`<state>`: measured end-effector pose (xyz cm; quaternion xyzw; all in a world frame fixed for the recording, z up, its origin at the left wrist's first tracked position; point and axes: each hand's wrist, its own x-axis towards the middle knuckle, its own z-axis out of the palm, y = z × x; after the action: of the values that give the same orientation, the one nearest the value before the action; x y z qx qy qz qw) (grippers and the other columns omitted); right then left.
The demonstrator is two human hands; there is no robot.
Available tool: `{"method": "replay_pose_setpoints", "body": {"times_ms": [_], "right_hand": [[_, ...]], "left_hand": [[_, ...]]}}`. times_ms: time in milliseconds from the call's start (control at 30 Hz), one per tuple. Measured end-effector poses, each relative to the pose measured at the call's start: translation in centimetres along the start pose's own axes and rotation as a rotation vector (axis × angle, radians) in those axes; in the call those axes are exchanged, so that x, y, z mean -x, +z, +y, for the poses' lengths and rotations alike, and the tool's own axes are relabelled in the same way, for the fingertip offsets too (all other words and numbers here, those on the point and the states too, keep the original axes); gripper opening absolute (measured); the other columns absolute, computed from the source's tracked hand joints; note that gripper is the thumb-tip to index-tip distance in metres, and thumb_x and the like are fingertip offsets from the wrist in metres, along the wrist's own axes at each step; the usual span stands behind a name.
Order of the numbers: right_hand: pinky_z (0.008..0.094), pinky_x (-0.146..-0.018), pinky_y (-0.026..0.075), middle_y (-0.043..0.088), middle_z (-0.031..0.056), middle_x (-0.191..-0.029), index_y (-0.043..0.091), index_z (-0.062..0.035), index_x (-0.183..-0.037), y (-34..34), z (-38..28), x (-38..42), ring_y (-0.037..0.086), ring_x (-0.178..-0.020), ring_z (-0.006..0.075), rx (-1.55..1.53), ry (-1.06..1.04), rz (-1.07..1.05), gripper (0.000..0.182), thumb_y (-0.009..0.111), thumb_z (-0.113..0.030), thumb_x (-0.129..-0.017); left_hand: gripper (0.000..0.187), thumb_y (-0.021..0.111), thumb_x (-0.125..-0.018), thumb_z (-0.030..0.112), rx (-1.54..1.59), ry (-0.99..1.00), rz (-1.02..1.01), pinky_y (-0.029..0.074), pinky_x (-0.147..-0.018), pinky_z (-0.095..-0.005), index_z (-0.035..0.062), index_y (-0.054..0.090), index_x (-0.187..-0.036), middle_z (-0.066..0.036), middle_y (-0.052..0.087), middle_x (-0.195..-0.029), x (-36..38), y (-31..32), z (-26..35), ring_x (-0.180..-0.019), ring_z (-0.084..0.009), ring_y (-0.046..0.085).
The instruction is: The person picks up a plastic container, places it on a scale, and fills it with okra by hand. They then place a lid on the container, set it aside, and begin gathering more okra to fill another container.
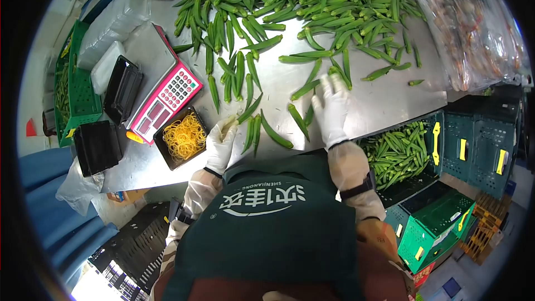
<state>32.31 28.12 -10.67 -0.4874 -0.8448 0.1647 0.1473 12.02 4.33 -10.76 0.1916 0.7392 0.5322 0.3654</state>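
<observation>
Several okra pods (298, 122) loose between left hand (222, 144) and right hand (333, 110).

Bright, cool light fills the view, leaving white glare on the metal bench (281, 86) and glints on the plastic wrap (473, 28). The okra (345, 0) looks crisp; curved, softer edges fade into black, and the lower left burns white.

Shiny metal table (390, 99), pale floor (471, 270)

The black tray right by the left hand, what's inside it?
A tangled heap of yellow rubber bands lies in the black tray; anything beneath the heap is hidden.
</observation>
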Motion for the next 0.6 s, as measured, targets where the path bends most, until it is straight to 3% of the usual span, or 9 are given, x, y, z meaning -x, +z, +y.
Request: {"method": "replay_pose_setpoints", "body": {"times_ms": [33,133,233,300,333,367,467,533,600], "right_hand": [[0.047,-0.107,0.032,0.042,0.0174,-0.143,0.048,-0.0131,-0.138,-0.3,0.2,-1.0,0.038,-0.132,0.0365,0.136,0.008,0.117,0.063,0.07,-0.026,-0.08],[0.0532,-0.113,0.019,0.024,0.0227,-0.152,0.029,-0.0148,-0.149,1.9,1.1,-2.3,0.022,-0.14,0.0417,0.21,0.118,0.043,0.079,0.067,-0.035,-0.083],[0.0564,-0.114,0.014,0.014,0.029,-0.153,0.027,-0.0138,-0.149,2.5,-2.2,0.6,0.015,-0.142,0.0434,0.278,-0.032,-0.155,0.082,0.066,-0.042,-0.082],[0.0605,-0.112,0.014,0.013,0.0265,-0.154,0.035,-0.0168,-0.146,2.7,-3.6,2.2,0.013,-0.142,0.0438,0.072,-0.166,-0.208,0.078,0.067,-0.044,-0.081],[0.0597,-0.112,0.016,0.015,0.0227,-0.155,0.045,-0.0185,-0.14,2.2,-3.9,2.3,0.015,-0.142,0.0425,0.017,-0.267,-0.23,0.066,0.067,-0.041,-0.082],[0.0547,-0.113,0.019,0.03,0.0167,-0.152,0.053,-0.0216,-0.134,1.4,-3.7,1.9,0.024,-0.14,0.0379,-0.008,-0.285,-0.247,0.052,0.066,-0.032,-0.085],[0.0488,-0.111,0.026,0.061,0.0049,-0.126,0.065,-0.0218,-0.116,0.2,-1.5,-1.7,0.045,-0.127,0.0296,-0.103,-0.23,0.17,0.035,0.07,-0.017,-0.081],[0.0494,-0.111,0.026,0.046,0.0132,-0.142,0.063,-0.0197,-0.121,-0.5,1.9,-4.8,0.037,-0.133,0.0337,-0.254,0.105,0.199,0.04,0.07,-0.018,-0.082],[0.0507,-0.11,0.026,0.033,0.0182,-0.149,0.06,-0.0198,-0.127,-0.6,7.3,-7.7,0.029,-0.136,0.038,0.121,0.191,0.417,0.046,0.07,-0.02,-0.082]], "left_hand": [[0.033,0.059,-0.092,0.002,-0.011,-0.024,0.003,0.05,-0.085,-0.0227,-0.0023,0.056,-0.125,-0.011,0.067,-0.112,0.3,-0.1,0.0,-0.099,-0.0119,0.063],[0.033,0.057,-0.094,0.005,-0.05,-0.044,-0.009,0.048,-0.081,-0.021,-0.0035,0.055,-0.126,-0.01,0.067,-0.111,0.8,-0.6,-0.1,-0.094,-0.0111,0.062],[0.033,0.06,-0.092,0.004,-0.037,-0.039,0.011,0.049,-0.082,-0.0215,-0.0027,0.057,-0.124,-0.01,0.069,-0.106,0.7,-0.7,-0.3,-0.094,-0.0117,0.064],[0.033,0.06,-0.092,0.004,-0.02,-0.052,0.011,0.049,-0.083,-0.0221,-0.0026,0.057,-0.124,-0.011,0.068,-0.107,0.4,-0.4,-0.1,-0.095,-0.0122,0.064],[0.033,0.06,-0.092,0.004,-0.026,-0.041,0.005,0.049,-0.083,-0.0227,-0.0026,0.057,-0.124,-0.011,0.068,-0.107,0.2,-0.3,-0.1,-0.095,-0.0126,0.064],[0.033,0.06,-0.092,0.004,-0.031,-0.031,-0.002,0.049,-0.084,-0.0232,-0.0026,0.057,-0.124,-0.011,0.068,-0.108,0.0,-0.3,0.0,-0.096,-0.013,0.064],[0.033,0.06,-0.092,0.003,-0.044,-0.032,-0.021,0.049,-0.086,-0.0248,-0.0024,0.057,-0.124,-0.012,0.067,-0.109,-0.5,-0.4,0.5,-0.099,-0.0141,0.063],[0.034,0.06,-0.091,0.003,-0.058,-0.067,-0.038,0.048,-0.089,-0.0256,-0.0022,0.056,-0.124,-0.013,0.066,-0.112,-0.7,-0.6,1.1,-0.102,-0.0154,0.062],[0.034,0.06,-0.092,0.003,-0.053,-0.057,-0.03,0.047,-0.09,-0.0258,-0.0022,0.056,-0.125,-0.013,0.065,-0.113,-1.0,-0.9,0.7,-0.103,-0.0158,0.062]]}}
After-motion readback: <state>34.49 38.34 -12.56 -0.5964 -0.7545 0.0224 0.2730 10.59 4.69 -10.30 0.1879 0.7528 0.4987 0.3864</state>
